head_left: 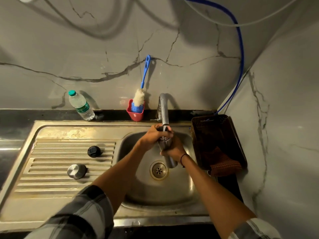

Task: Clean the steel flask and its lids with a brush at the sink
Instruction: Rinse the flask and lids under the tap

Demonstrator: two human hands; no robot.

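Observation:
I hold the steel flask [170,161] upright over the sink basin [143,185], its open mouth right under the tap spout [164,111], and a thin stream of water runs into it. My left hand [153,137] grips the flask's neck. My right hand [174,150] wraps around its body lower down. On the draining board lie a black inner lid [93,151] and a round steel outer lid [76,171]. A bottle brush with a blue handle [140,95] stands in a red holder [135,113] against the back wall, untouched.
A clear plastic water bottle [81,106] with a green cap stands at the back left. A dark brown plastic basket [217,140] with a cloth [224,166] over its front edge sits right of the basin. A blue hose [240,54] hangs down the wall corner.

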